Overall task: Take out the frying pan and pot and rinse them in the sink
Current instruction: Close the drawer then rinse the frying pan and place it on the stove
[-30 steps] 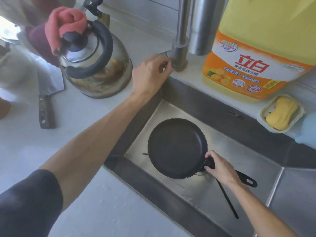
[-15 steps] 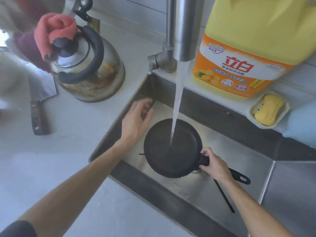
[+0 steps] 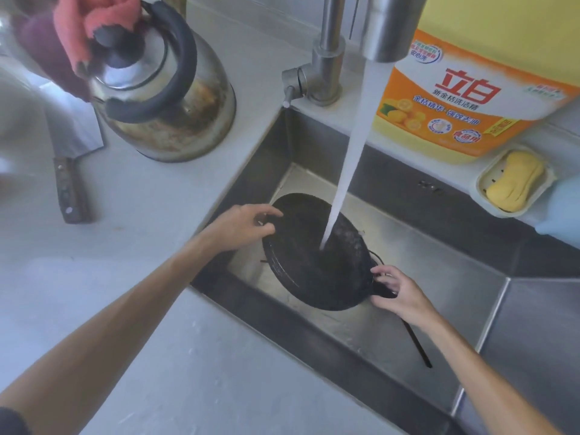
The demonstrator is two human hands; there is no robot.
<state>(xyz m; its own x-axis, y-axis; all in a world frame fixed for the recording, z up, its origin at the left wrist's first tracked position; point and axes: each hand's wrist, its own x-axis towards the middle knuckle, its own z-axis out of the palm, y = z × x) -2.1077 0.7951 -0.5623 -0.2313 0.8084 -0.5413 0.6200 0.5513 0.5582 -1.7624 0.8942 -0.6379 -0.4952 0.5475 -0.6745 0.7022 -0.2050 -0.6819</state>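
I am looking down through the head camera at a steel sink [image 3: 417, 312] set into a pale counter [image 3: 150, 277]. A black frying pan [image 3: 310, 265] is inside the basin, tilted up on edge with its underside facing me. Water [image 3: 351, 158] pours from the faucet [image 3: 329, 54] and lands on the pan's upper right part.

The left hand [image 3: 241, 227] has its fingers curled over the pan's upper left rim, pinching it. The right hand [image 3: 398, 290] is at the pan's lower right edge, where the handle joins; its fingers are wrapped around the handle's base, and the hand hides most of the handle, so I see only a dark stub there. Under the right wrist 1 thin black stick-like thing [image 3: 417, 346] lies on the basin floor; I cannot tell what it is.

On the counter to the left stands a stained metal kettle [image 3: 166, 95] with a red cloth [image 3: 91, 23] bunched on its lid; the cloth is cut off at the top edge. Left of it lies a cleaver [image 3: 70, 171], its blade partly washed out by glare. Behind the sink stands a big yellow detergent jug [image 3: 480, 89], its top out of frame. Beside it, a soap dish [image 3: 489, 177] holds 1 yellow soap bar [image 3: 514, 180]. A pale blue shape at the right edge is too blurred to name. No pot is in view.
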